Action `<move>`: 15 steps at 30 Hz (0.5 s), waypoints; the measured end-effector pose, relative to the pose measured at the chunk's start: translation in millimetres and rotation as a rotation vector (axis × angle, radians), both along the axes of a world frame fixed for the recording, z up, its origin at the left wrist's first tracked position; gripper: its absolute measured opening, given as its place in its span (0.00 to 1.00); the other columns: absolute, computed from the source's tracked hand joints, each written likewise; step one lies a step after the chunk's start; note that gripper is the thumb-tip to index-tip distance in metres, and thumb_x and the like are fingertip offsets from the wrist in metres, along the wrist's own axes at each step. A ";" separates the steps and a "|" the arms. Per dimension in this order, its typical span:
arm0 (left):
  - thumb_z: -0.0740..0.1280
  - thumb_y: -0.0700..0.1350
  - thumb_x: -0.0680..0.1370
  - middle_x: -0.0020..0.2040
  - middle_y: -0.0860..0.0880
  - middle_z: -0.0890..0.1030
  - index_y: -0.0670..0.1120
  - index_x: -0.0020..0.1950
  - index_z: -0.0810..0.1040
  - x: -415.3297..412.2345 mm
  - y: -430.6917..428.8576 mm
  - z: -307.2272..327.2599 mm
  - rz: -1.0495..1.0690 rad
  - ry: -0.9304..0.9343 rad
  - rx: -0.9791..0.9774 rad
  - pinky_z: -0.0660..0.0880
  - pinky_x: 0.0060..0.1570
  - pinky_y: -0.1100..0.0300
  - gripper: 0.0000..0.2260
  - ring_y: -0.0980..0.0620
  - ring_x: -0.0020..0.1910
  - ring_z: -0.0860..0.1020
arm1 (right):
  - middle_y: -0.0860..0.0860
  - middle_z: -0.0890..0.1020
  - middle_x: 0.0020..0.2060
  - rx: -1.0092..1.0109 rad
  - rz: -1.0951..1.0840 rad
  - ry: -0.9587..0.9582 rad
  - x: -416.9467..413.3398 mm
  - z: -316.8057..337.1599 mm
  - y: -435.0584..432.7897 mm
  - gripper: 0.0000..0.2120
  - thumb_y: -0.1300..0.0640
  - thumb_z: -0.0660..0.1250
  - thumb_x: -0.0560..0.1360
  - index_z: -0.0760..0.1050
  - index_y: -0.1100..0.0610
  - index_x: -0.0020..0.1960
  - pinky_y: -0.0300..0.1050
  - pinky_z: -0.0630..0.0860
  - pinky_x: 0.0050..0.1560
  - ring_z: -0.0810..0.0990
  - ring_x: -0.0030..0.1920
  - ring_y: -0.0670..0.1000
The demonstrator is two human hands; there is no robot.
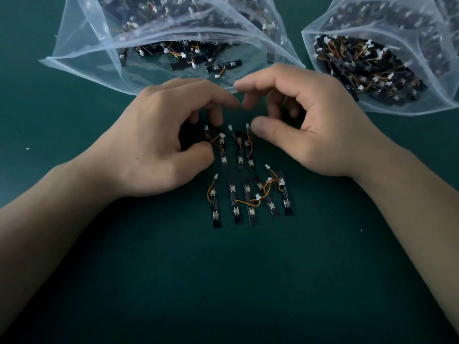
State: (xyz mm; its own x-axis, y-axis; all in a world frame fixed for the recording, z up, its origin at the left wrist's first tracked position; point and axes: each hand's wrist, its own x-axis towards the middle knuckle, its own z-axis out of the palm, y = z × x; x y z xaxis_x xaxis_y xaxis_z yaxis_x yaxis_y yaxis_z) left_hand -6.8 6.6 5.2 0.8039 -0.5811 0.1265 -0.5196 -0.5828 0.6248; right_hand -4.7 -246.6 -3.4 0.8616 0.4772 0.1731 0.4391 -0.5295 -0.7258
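Note:
Several small black circuit strips (238, 204) with push buttons and orange-yellow wires ending in white connectors lie in two rough rows on the green mat (223, 281). My left hand (159, 140) is curled over the upper row's left end. Its thumb tip presses the wires of the leftmost strip (221, 152), and its fingertips sit just above that strip's connector. My right hand (310, 125) hovers over the upper row's right side with fingers loosely curled. It holds nothing, and its thumb tip is beside a white connector (247, 125).
Two clear plastic bags full of the same wired strips lie at the back. One bag (94, 58) has its mouth open toward my hands. The other bag (372, 65) is at the right.

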 end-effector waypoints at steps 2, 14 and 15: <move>0.68 0.40 0.68 0.51 0.53 0.81 0.46 0.68 0.80 -0.2 0.0 -0.2 0.005 0.006 -0.010 0.73 0.52 0.55 0.27 0.50 0.49 0.75 | 0.46 0.82 0.49 0.024 -0.060 -0.023 0.1 -0.6 0.6 0.15 0.59 0.70 0.81 0.78 0.52 0.67 0.36 0.71 0.42 0.77 0.39 0.52; 0.69 0.44 0.69 0.62 0.60 0.82 0.50 0.74 0.74 -1.6 1.0 -0.3 -0.052 0.037 -0.006 0.72 0.56 0.58 0.31 0.56 0.53 0.74 | 0.43 0.81 0.48 -0.069 -0.031 0.015 -2.0 4.4 2.8 0.19 0.52 0.75 0.77 0.78 0.47 0.67 0.49 0.75 0.45 0.76 0.41 0.51; 0.69 0.45 0.70 0.63 0.61 0.81 0.50 0.75 0.73 -1.8 1.3 0.1 -0.056 0.047 -0.013 0.73 0.56 0.55 0.31 0.53 0.53 0.75 | 0.42 0.81 0.48 -0.061 -0.028 0.020 -2.3 4.6 3.1 0.19 0.52 0.74 0.77 0.77 0.47 0.67 0.52 0.76 0.45 0.76 0.41 0.51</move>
